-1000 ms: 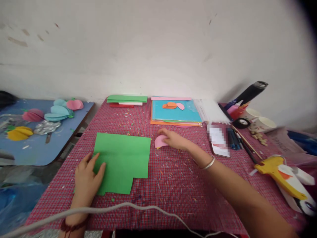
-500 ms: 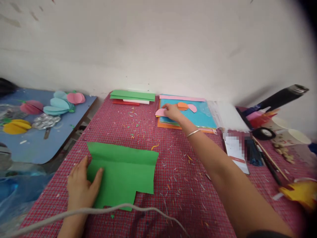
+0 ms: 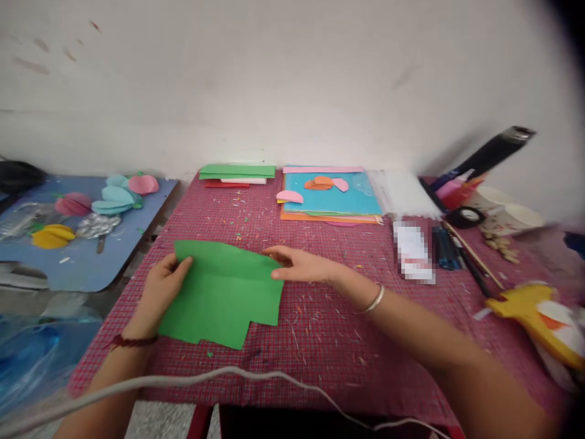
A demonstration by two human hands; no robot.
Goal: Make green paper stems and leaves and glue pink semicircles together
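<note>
A green paper sheet [image 3: 223, 296] with a crease and a notched lower edge lies on the red checked tablecloth [image 3: 320, 323]. My left hand [image 3: 159, 289] pinches its upper left corner. My right hand [image 3: 299, 266] grips its upper right corner, fingers curled over the edge. A pink half-round paper piece [image 3: 289, 196] lies at the left edge of the coloured paper stack [image 3: 329, 201], apart from both hands.
A green, white and red paper pile [image 3: 237, 173] sits at the back. A yellow glue gun [image 3: 530, 308], tape roll [image 3: 466, 216], cups [image 3: 512, 216], sticks and a card [image 3: 414, 251] crowd the right. A white cable [image 3: 192, 379] crosses the front edge. Paper fruit models [image 3: 109, 198] lie on the blue side table.
My right hand left the pink half-round piece by the paper stack and came back to the green sheet's right corner. My left hand moved from pressing flat to pinching the left corner.
</note>
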